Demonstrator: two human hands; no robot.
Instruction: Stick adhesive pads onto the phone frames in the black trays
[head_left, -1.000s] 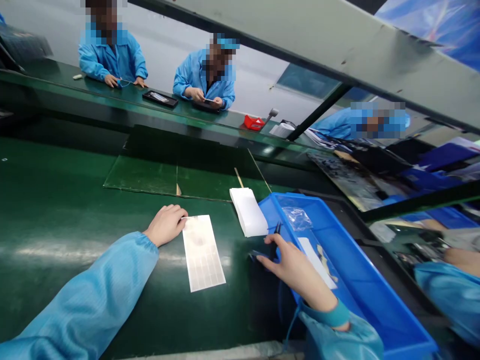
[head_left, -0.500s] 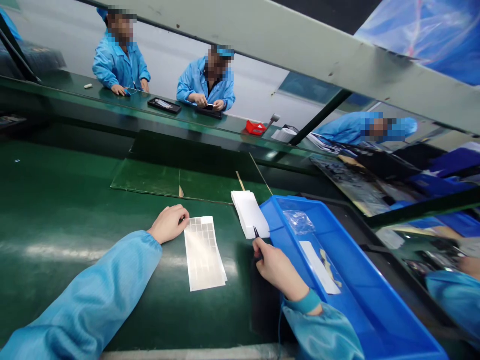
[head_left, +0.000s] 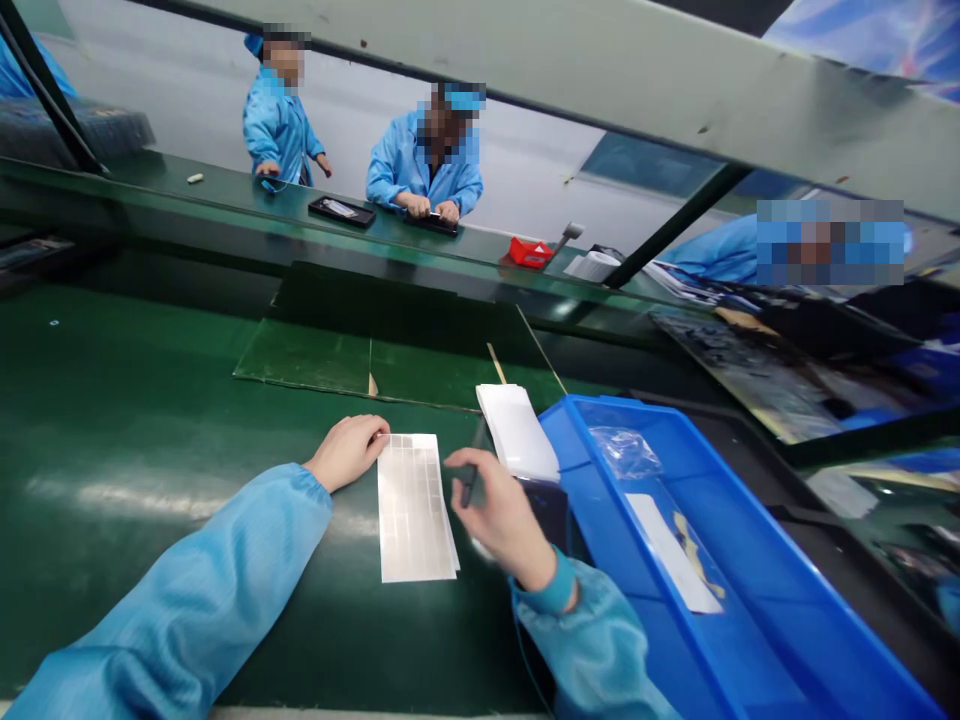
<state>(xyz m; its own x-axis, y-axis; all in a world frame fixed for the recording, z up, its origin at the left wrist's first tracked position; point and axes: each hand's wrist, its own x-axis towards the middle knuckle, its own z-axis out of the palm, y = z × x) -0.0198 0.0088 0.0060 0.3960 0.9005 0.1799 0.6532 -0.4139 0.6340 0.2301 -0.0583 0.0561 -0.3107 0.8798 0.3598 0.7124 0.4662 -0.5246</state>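
Two bare hands work over a green conveyor belt (head_left: 142,400). The left hand (head_left: 346,452) lies palm down, its fingers (head_left: 379,430) loosely together and slightly curled, holding nothing, with the fingertips at the upper left corner of a sheet of small silvery labels (head_left: 415,510). The right hand (head_left: 502,515) sits at that sheet's 3 o'clock, just beside it, fingers curled and pinching dark tweezers (head_left: 471,478) against the thumb, tips pointing toward 12 o'clock; whether the tips are closed I cannot tell. Beside the hand is a dark flat object (head_left: 547,510), too hidden to name. A stack of white sheets (head_left: 517,432) lies at the label sheet's 1 o'clock, and a blue plastic tray (head_left: 577,425) stands at the right hand's 3 o'clock, a clear plastic bag (head_left: 625,452) and a white strip (head_left: 667,550) inside it. Two co-workers (head_left: 427,160) in blue smocks sit across the belt, at 12 o'clock.
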